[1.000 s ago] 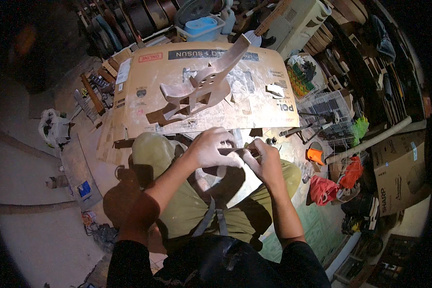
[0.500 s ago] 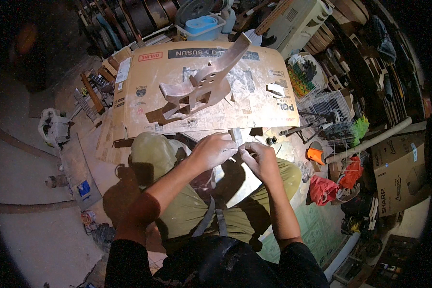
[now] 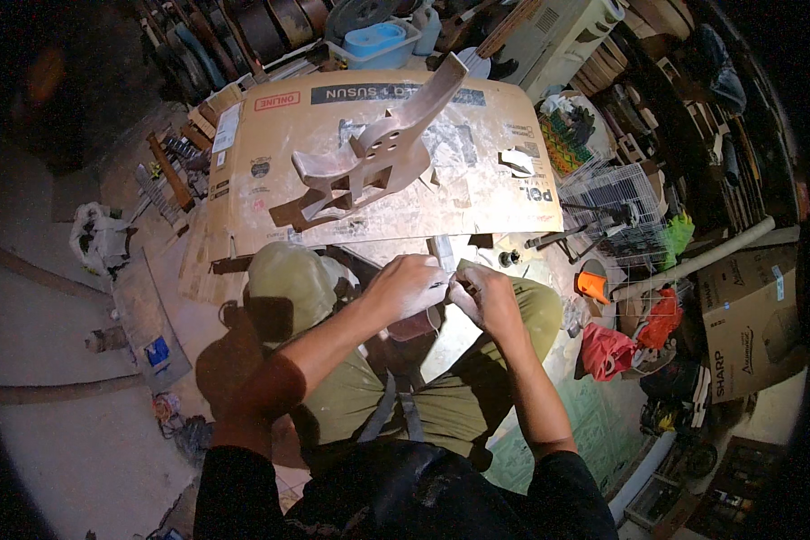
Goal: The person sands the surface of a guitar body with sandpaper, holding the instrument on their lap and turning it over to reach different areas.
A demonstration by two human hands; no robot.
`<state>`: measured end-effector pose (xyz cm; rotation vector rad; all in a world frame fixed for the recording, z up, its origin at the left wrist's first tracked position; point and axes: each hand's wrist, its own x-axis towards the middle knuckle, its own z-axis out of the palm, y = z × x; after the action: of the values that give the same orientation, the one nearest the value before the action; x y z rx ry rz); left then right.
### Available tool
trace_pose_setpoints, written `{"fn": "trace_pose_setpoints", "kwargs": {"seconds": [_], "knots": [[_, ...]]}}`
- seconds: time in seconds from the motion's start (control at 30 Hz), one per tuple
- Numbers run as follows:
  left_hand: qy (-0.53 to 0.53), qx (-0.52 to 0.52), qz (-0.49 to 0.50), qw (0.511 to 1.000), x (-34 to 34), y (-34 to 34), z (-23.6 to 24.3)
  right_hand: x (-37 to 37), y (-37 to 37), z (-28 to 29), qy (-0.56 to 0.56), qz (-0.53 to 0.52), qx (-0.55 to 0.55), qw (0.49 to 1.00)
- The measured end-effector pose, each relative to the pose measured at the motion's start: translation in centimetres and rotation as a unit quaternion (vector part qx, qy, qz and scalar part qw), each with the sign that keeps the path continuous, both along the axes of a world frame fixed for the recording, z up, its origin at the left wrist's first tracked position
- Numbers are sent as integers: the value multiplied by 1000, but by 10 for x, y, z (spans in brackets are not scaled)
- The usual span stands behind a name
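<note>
My left hand (image 3: 409, 286) and my right hand (image 3: 490, 299) meet above my lap, fingers pinched close together and dusted white. A small dark piece (image 3: 465, 266) shows at the right fingertips; its kind is too small to tell. What the left fingers hold is hidden. Just beyond them shows a pale grey strip (image 3: 439, 247); whether the left hand touches it, I cannot tell. Farther off, a dusty brown carved piece (image 3: 389, 148), with a long curved arm, round holes and cut-out openings, stands on a flattened cardboard sheet (image 3: 234, 202).
At the right are an orange scoop-like object (image 3: 593, 283), a white wire rack (image 3: 634, 216), red bags (image 3: 606, 351) and a brown carton (image 3: 747, 333). A blue tub (image 3: 374, 40) sits behind the cardboard. Wood offcuts (image 3: 173, 173) lie at the left.
My hands have drawn together and turned slightly, with the fingers closing in. The grey strip that showed between them now appears beyond the left fingers. The carved piece stays on the cardboard.
</note>
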<state>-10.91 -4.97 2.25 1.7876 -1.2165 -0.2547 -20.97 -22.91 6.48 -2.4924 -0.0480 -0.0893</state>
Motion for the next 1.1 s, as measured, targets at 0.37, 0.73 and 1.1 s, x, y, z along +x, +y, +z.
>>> {"fn": "trace_pose_setpoints", "kwargs": {"seconds": [0.37,0.73,1.1], "knots": [[-172,-54,45,983,-9,-8,-19,5,5,-48,92,-167,262,946],[28,9,121,992,-2,-12,-6,11,15,-36,-58,-162,153,973],[-198,-73,44,977,-15,3,1,72,-36,-115,77,-313,234,917]]}}
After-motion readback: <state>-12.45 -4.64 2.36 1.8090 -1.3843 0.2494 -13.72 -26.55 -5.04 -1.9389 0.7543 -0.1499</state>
